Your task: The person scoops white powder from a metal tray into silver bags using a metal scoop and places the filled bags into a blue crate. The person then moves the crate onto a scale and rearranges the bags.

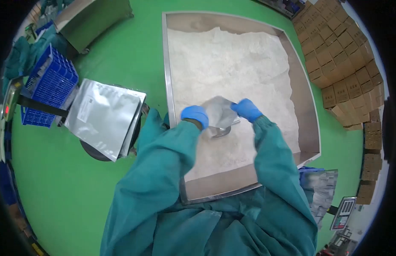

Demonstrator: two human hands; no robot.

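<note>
A silver foil bag [218, 110] is stretched between my two blue-gloved hands, above the white powder [236, 64] in a large steel bin [223, 186]. My left hand [195, 115] is closed on the bag's left side. At the upper right edge of the bag, my right hand [247, 110] pinches it, fingers closed. Just below the bag a metal scoop [222, 132] lies on the powder, partly covered by the bag. Whether the bag has anything inside cannot be seen.
A stack of flat silver bags [105, 115] sits on a round dark stool [95, 151] at left. Beyond it stands a blue crate [53, 83]. At right are filled-looking bags [319, 187], a scale display [343, 213] and stacked cartons [341, 64].
</note>
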